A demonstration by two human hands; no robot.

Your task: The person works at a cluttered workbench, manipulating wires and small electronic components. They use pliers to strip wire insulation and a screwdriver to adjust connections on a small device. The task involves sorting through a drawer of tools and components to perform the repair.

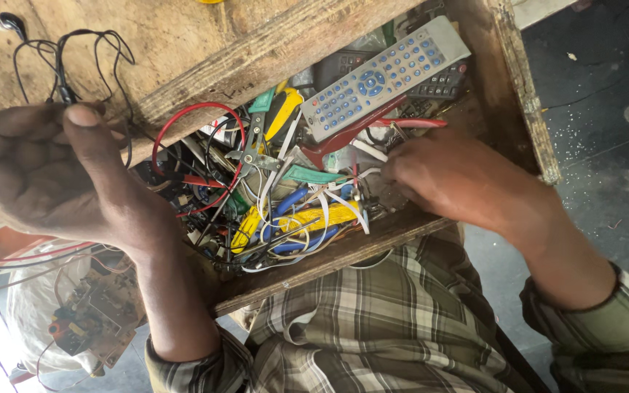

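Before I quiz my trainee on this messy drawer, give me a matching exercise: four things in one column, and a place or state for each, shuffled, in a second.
Things:
1. left hand
2. right hand
3. grey remote
4. circuit board

Places or states:
A. lies across the far end of the open wooden drawer
B. below the bench, beside the left forearm
C. pinches the black earphone cable on the bench top
D. reaches in among the wires and tools

Pairs: 1-C, 2-D, 3-A, 4-B
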